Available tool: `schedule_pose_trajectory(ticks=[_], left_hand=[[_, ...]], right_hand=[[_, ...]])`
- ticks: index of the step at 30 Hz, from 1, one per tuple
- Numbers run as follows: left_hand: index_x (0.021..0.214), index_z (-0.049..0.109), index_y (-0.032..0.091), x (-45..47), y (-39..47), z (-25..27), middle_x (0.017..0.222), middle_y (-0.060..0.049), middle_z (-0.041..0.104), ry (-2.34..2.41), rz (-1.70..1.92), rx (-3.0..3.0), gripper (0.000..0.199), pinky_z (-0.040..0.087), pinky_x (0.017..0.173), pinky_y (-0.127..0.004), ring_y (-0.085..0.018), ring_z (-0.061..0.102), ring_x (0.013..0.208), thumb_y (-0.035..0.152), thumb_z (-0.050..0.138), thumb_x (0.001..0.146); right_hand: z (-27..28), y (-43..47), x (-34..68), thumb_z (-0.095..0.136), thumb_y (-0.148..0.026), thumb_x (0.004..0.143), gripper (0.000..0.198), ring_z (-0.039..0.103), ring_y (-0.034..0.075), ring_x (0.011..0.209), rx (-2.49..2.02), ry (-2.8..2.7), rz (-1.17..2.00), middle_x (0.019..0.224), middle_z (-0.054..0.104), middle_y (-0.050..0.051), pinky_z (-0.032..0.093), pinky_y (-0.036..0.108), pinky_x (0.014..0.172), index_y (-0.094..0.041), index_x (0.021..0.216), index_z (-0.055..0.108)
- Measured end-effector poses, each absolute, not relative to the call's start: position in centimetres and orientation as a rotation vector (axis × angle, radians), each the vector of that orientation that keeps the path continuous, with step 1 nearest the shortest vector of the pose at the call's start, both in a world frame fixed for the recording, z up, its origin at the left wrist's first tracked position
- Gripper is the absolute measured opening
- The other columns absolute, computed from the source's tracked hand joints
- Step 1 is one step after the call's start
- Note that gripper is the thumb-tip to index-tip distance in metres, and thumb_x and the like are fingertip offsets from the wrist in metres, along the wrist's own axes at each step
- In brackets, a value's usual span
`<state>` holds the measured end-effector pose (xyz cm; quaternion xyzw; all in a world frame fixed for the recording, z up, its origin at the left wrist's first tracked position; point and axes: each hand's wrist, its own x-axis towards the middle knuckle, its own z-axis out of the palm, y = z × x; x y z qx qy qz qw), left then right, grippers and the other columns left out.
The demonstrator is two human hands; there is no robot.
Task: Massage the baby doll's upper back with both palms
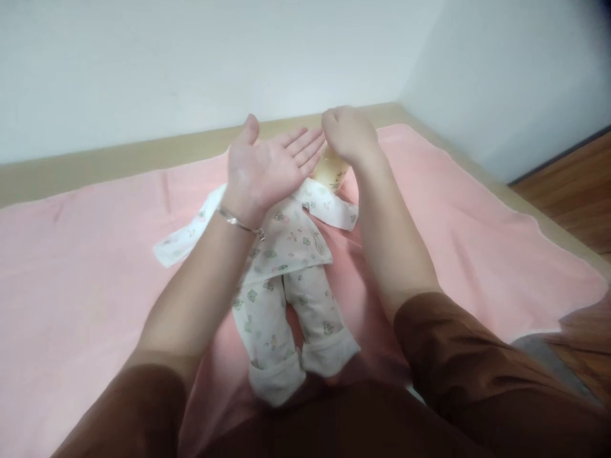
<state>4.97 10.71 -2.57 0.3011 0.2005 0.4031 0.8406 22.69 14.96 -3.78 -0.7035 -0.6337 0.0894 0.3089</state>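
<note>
My left hand [272, 162] is held palm up with its fingers stretched out, and it holds nothing. A thin silver bracelet [233, 219] circles that wrist. Close to its fingertips, my right hand [349, 132] is curled over the top of a bottle of pale yellow liquid [331, 170]. The bottle's top is hidden by that hand. Below the hands lie a small white long-sleeved top [296, 238] with a green print and matching pants [270, 318] with turned-up cuffs. My left forearm covers part of the top; whether something fills the clothes, I cannot tell.
A pink cloth [86, 254] with some creases lies under the clothes. It covers a raised surface whose beige edge [157, 143] runs along a white wall [205, 57]. Wooden floor [568, 184] shows on the right.
</note>
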Motion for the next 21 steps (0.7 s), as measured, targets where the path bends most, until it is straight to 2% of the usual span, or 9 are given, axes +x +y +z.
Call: schedule_pose_trajectory(ticks=[2,5,8,10,12,13,16,18,21], left_hand=[[0.155,0.025,0.006,3.1,10.0,-1.5,0.161,-0.012,0.045,0.392,0.894,0.636,0.068,0.045,0.112,-0.029,-0.018,0.04,0.15,0.043,0.002,0.102],[0.15,0.032,0.004,0.2,9.0,0.2,0.159,-0.013,0.045,0.345,0.96,0.625,0.067,0.045,0.108,-0.033,-0.022,0.043,0.146,0.034,0.001,0.098],[0.141,0.035,0.0,-2.7,8.2,1.6,0.161,-0.014,0.035,0.383,0.956,0.67,0.082,0.043,0.098,-0.042,-0.029,0.034,0.145,0.024,-0.018,0.083],[0.143,0.035,0.0,-4.5,7.9,2.1,0.163,-0.017,0.03,0.41,0.971,0.746,0.077,0.043,0.102,-0.044,-0.033,0.032,0.147,0.03,-0.014,0.091],[0.15,0.034,0.007,-6.1,7.8,2.4,0.162,-0.016,0.039,0.421,1.009,0.828,0.063,0.042,0.115,-0.042,-0.032,0.035,0.15,0.045,0.011,0.106],[0.153,0.035,0.012,-6.8,7.8,2.4,0.158,-0.015,0.047,0.433,1.029,0.878,0.061,0.04,0.121,-0.039,-0.03,0.038,0.152,0.051,0.021,0.108],[0.152,0.042,0.018,-7.9,7.6,2.4,0.139,-0.011,0.067,0.509,1.081,1.029,0.061,0.04,0.126,-0.034,-0.023,0.045,0.152,0.053,0.016,0.109],[0.15,0.044,0.013,-7.4,7.3,2.3,0.132,-0.011,0.07,0.563,1.154,1.024,0.06,0.042,0.124,-0.033,-0.021,0.051,0.147,0.046,0.014,0.11],[0.147,0.042,0.009,-5.4,6.6,2.0,0.134,-0.011,0.068,0.638,1.221,0.831,0.053,0.048,0.117,-0.032,-0.022,0.057,0.141,0.036,0.018,0.109]], right_hand=[[-3.8,15.2,22.7,0.037,-0.031,0.093,0.029,0.063,0.026,0.09,-1.863,-1.699,0.227,0.09,0.068,0.009,0.047,0.038,0.079,-0.023,0.065,0.039],[-3.7,15.4,22.5,0.036,-0.027,0.091,0.024,0.061,0.026,0.087,-1.9,-1.704,0.233,0.093,0.067,0.008,0.045,0.038,0.077,-0.024,0.067,0.038],[-3.5,15.3,22.5,0.039,-0.026,0.09,0.022,0.061,0.025,0.092,-1.917,-1.69,0.248,0.098,0.067,0.008,0.045,0.036,0.08,-0.024,0.068,0.035],[-3.4,15.2,22.6,0.041,-0.025,0.09,0.021,0.06,0.025,0.096,-1.896,-1.694,0.246,0.098,0.067,0.008,0.044,0.035,0.084,-0.024,0.069,0.035],[-3.4,15.1,22.7,0.041,-0.026,0.09,0.022,0.059,0.025,0.096,-1.877,-1.698,0.247,0.09,0.065,0.008,0.044,0.035,0.085,-0.025,0.069,0.034],[-3.4,15.0,22.8,0.041,-0.026,0.09,0.022,0.058,0.024,0.095,-1.865,-1.704,0.248,0.083,0.062,0.007,0.043,0.034,0.086,-0.025,0.069,0.034],[-3.7,15.0,22.8,0.038,-0.026,0.092,0.025,0.054,0.022,0.091,-1.823,-1.751,0.22,0.068,0.047,0.005,0.042,0.033,0.088,-0.026,0.068,0.032],[-3.9,15.0,22.8,0.035,-0.025,0.093,0.028,0.05,0.02,0.087,-1.781,-1.781,0.197,0.067,0.039,0.004,0.041,0.034,0.089,-0.026,0.066,0.03],[-4.1,14.9,22.8,0.036,-0.025,0.093,0.031,0.044,0.019,0.083,-1.735,-1.794,0.187,0.071,0.034,0.004,0.04,0.036,0.092,-0.026,0.064,0.026]])
